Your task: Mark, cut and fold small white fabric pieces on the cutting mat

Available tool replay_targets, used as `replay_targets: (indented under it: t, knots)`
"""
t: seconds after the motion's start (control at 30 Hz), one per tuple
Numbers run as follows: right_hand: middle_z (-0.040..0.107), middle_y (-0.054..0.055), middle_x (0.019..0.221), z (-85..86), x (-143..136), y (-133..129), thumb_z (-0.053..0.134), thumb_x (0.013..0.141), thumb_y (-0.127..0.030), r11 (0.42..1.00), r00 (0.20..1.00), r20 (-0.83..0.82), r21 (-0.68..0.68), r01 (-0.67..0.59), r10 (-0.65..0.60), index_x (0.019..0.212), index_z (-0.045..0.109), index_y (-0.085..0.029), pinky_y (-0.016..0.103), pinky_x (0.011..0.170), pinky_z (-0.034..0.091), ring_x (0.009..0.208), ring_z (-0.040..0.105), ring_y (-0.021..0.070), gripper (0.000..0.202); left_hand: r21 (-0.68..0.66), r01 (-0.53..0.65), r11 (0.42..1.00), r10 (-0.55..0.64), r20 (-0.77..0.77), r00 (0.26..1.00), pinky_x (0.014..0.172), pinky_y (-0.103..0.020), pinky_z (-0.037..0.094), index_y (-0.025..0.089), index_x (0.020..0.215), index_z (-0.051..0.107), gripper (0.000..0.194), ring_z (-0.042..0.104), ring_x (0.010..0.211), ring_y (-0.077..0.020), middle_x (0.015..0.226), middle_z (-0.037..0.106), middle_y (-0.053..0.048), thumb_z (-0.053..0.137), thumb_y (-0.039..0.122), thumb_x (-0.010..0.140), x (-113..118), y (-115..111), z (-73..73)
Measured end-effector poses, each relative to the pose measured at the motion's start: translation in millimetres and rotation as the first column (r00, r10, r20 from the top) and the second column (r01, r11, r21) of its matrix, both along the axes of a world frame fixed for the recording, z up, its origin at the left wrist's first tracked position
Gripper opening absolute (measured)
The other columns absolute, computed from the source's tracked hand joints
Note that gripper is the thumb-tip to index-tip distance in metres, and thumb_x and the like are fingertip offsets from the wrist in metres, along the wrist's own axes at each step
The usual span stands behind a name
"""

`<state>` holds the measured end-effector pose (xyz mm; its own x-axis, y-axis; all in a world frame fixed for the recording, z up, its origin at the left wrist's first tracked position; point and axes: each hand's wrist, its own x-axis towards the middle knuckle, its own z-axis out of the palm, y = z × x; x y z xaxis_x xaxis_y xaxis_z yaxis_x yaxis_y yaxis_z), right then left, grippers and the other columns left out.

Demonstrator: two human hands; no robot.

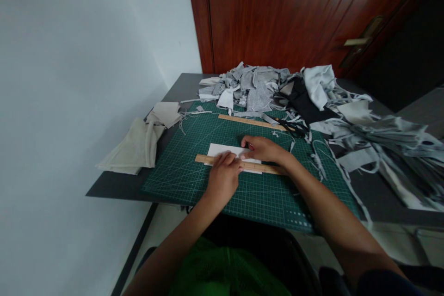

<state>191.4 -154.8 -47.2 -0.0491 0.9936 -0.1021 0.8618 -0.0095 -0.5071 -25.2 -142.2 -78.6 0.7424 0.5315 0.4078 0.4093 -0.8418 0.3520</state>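
On the green cutting mat lies a flat white rectangular piece, fabric or paper, with a wooden ruler across its near part. My left hand presses down on the ruler, its fingers bent and close together over the wood. Just right of it, my right hand is curled low over the white piece, thumb side near the ruler. Whether its fingertips hold anything small is too blurred to tell. The ruler's right end passes beneath my right wrist.
A second wooden ruler and black-handled scissors lie at the mat's far side. Grey and white fabric scraps are heaped behind. Stacked cloth stands right, folded cream cloth left. Loose strips lie on the mat's right.
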Motion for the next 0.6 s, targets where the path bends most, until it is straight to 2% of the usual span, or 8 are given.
replay_targets:
  t: [0.13, 0.23, 0.6]
  knots:
    - [0.065, 0.002, 0.086, -2.7, 2.4, 0.3, 0.074, 0.085, -0.039, 1.0, 1.0, 0.002, 0.01, -0.018, 0.018, 0.103, 0.067, -0.018, 0.025, 0.062, 0.032, 0.074, 0.057, 0.0159, 0.028, -0.008, 0.031, 0.999, -0.031, 0.001, 1.0, 0.111, -0.053, 0.045, 0.02, 0.101, 0.07, 0.013, 0.06, 0.115, -0.0271, 0.112, 0.066, -0.007, 0.062, 0.012, 0.094, -1.2, 0.4, 1.1]
    - [0.064, 0.001, 0.085, -4.9, 4.1, 0.1, 0.074, 0.085, -0.039, 1.0, 0.999, -0.024, 0.018, -0.024, 0.025, 0.102, 0.067, -0.018, 0.025, 0.062, 0.033, 0.074, 0.057, 0.0157, 0.028, -0.009, 0.038, 0.999, -0.038, 0.011, 0.999, 0.114, -0.056, 0.042, 0.02, 0.105, 0.07, 0.017, 0.059, 0.12, -0.0279, 0.114, 0.067, -0.007, 0.06, 0.012, 0.095, -1.7, 0.2, 0.3]
    - [0.07, 0.005, 0.09, -7.7, 2.9, 1.5, 0.074, 0.084, -0.041, 1.0, 0.998, 0.058, -0.021, 0.015, -0.014, 0.101, 0.069, -0.019, 0.026, 0.063, 0.035, 0.078, 0.06, 0.019, 0.028, 0.088, 0.021, 0.996, -0.014, -0.083, 0.996, 0.114, -0.052, 0.043, 0.019, 0.107, 0.069, 0.017, 0.057, 0.123, -0.028, 0.116, 0.067, -0.008, 0.055, 0.015, 0.098, -2.2, -6.0, -1.0]
